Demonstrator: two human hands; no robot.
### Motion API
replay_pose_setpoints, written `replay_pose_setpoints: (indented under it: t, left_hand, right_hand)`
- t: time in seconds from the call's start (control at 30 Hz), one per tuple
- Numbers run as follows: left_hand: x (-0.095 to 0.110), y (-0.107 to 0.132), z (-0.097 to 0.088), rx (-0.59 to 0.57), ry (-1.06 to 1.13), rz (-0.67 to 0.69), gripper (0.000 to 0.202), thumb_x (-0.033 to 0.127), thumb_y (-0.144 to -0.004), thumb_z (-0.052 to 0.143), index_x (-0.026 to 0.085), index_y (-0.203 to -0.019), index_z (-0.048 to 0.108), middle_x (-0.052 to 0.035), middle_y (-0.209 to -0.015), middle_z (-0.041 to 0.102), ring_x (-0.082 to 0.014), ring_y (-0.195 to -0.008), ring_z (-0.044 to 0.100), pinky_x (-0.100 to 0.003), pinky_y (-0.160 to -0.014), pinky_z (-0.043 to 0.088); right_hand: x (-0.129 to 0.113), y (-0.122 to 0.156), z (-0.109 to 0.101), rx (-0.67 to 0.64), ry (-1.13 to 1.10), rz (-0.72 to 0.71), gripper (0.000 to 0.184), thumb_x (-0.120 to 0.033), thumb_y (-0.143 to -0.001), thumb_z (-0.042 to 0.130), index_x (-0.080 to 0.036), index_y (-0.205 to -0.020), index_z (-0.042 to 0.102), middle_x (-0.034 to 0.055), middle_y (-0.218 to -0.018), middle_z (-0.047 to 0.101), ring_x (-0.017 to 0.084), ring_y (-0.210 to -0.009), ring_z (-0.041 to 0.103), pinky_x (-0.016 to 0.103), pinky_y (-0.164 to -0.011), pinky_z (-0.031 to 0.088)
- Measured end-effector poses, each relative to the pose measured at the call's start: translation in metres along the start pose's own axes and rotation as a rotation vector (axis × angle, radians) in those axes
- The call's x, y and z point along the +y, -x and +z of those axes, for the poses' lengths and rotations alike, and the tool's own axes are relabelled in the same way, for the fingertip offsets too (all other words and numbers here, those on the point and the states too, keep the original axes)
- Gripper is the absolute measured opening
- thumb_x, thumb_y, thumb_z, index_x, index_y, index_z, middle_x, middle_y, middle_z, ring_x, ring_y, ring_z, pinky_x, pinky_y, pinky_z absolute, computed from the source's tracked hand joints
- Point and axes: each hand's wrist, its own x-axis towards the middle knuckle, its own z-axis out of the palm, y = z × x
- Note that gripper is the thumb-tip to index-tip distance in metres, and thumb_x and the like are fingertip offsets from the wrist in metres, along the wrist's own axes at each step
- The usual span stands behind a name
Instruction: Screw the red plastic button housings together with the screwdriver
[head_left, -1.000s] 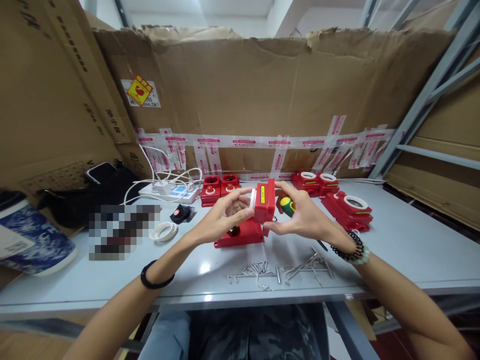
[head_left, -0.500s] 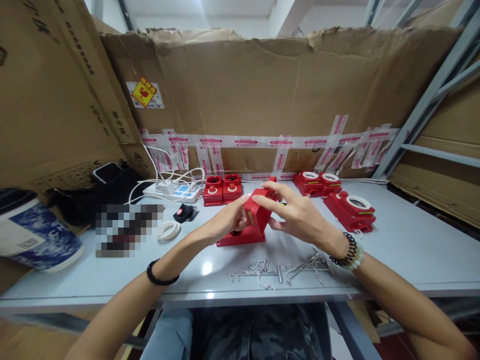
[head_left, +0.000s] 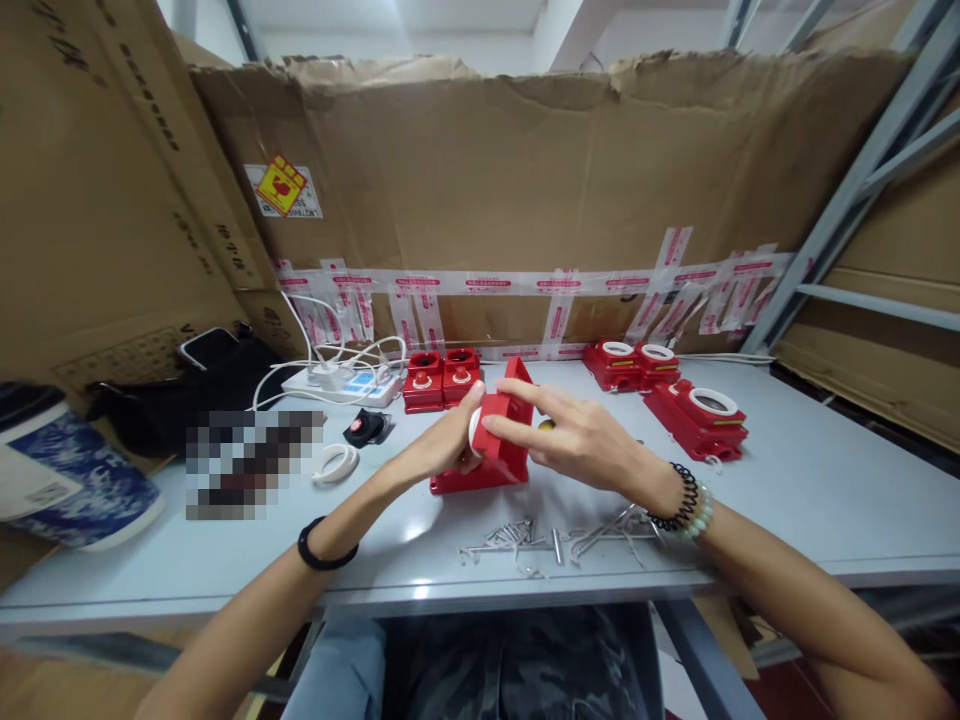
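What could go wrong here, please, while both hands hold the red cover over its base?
1. The cover is tilted over the base between the left hand and right hand; it might seat crooked or pinch a fingertip.
2. Loose screws lie near the table edge; a forearm could sweep them off.

At frame centre a box housing (head_left: 504,432) stands tilted on a flat base (head_left: 472,480) on the tabletop (head_left: 810,500). The left hand (head_left: 442,452) holds it from the left and the right hand (head_left: 581,443) from the right. Below them lies a scatter of screws (head_left: 559,535). Behind, left of centre, sit two button units (head_left: 441,378), with a power strip (head_left: 337,382) further left. Three ring-topped units (head_left: 656,365) stand at right, and a cardboard wall (head_left: 525,180) closes the back.
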Motion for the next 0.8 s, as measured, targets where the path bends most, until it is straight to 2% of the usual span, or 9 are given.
replay_pose_setpoints:
  t: [0.07,0.1,0.13,0.2,0.27,0.33,0.43,0.6,0.8]
  left_hand:
    - [0.006,0.005,0.003,0.099,-0.037,0.108,0.060,0.066,-0.091,0.024,0.016,-0.092,0.058,-0.0012,-0.063,0.056,-0.0086,-0.040,0.042,-0.021,-0.038,0.031]
    - [0.009,0.007,0.004,0.120,-0.045,0.172,0.057,0.065,-0.092,0.026,0.019,-0.109,0.055,-0.0038,-0.079,0.061,-0.0093,-0.045,0.047,-0.021,-0.040,0.036]
    - [0.013,0.010,0.006,0.115,-0.048,0.237,0.053,0.063,-0.092,0.030,0.023,-0.122,0.047,-0.0060,-0.097,0.062,-0.0101,-0.051,0.052,-0.021,-0.043,0.040]
    - [0.019,0.015,0.008,0.067,-0.071,0.343,0.051,0.055,-0.090,0.046,0.030,-0.133,0.037,-0.0084,-0.124,0.052,-0.0135,-0.071,0.060,-0.024,-0.054,0.048]
    - [0.022,0.017,0.007,0.033,-0.100,0.411,0.054,0.044,-0.087,0.058,0.031,-0.135,0.038,-0.0084,-0.134,0.045,-0.0190,-0.095,0.058,-0.028,-0.072,0.051]
    - [0.024,0.017,0.004,0.013,-0.097,0.448,0.056,0.035,-0.086,0.063,0.028,-0.136,0.039,-0.0089,-0.133,0.046,-0.0225,-0.110,0.052,-0.031,-0.084,0.048]
    - [0.023,0.014,-0.002,-0.051,-0.040,0.457,0.053,0.032,-0.085,0.065,0.023,-0.133,0.042,-0.0102,-0.123,0.054,-0.0225,-0.108,0.053,-0.035,-0.090,0.046]
    - [0.022,0.011,-0.007,-0.072,0.041,0.381,0.045,0.035,-0.083,0.067,0.019,-0.121,0.048,-0.0080,-0.107,0.059,-0.0189,-0.094,0.058,-0.036,-0.087,0.046]
    - [0.020,0.012,-0.004,-0.043,0.096,0.244,0.035,0.045,-0.087,0.060,0.018,-0.108,0.056,-0.0012,-0.085,0.059,-0.0127,-0.076,0.056,-0.028,-0.076,0.044]
  right_hand:
    - [0.005,0.002,0.004,0.047,-0.089,0.086,0.058,-0.006,-0.078,0.053,-0.026,-0.132,0.045,0.0124,-0.138,0.047,0.022,-0.110,0.058,0.023,-0.056,0.052]
    - [0.008,0.002,0.005,0.059,-0.134,0.131,0.058,-0.009,-0.076,0.056,-0.024,-0.131,0.046,0.0131,-0.137,0.048,0.022,-0.108,0.059,0.025,-0.059,0.054]
    - [0.010,0.002,0.005,0.069,-0.181,0.176,0.059,-0.012,-0.074,0.059,-0.023,-0.130,0.045,0.0138,-0.136,0.049,0.023,-0.105,0.061,0.027,-0.061,0.055]
    - [0.013,0.002,0.004,0.090,-0.282,0.248,0.063,-0.019,-0.073,0.064,-0.023,-0.132,0.043,0.0139,-0.133,0.050,0.023,-0.104,0.061,0.030,-0.064,0.057]
    - [0.014,0.000,0.001,0.134,-0.385,0.283,0.066,-0.024,-0.072,0.066,-0.023,-0.133,0.040,0.0127,-0.131,0.052,0.024,-0.109,0.059,0.034,-0.072,0.058]
    - [0.015,0.000,-0.001,0.175,-0.458,0.277,0.067,-0.028,-0.072,0.069,-0.023,-0.133,0.039,0.0115,-0.128,0.055,0.025,-0.114,0.057,0.037,-0.083,0.056]
    - [0.015,0.001,-0.001,0.164,-0.520,0.268,0.070,-0.029,-0.071,0.071,-0.022,-0.133,0.039,0.0113,-0.127,0.057,0.023,-0.108,0.060,0.035,-0.082,0.056]
    - [0.016,0.004,0.002,0.125,-0.558,0.267,0.074,-0.027,-0.070,0.072,-0.019,-0.135,0.039,0.0119,-0.127,0.059,0.022,-0.103,0.063,0.034,-0.079,0.057]
    - [0.016,0.001,0.000,0.097,-0.410,0.176,0.065,-0.023,-0.075,0.066,-0.018,-0.134,0.041,0.0153,-0.133,0.054,0.026,-0.120,0.054,0.041,-0.093,0.052]
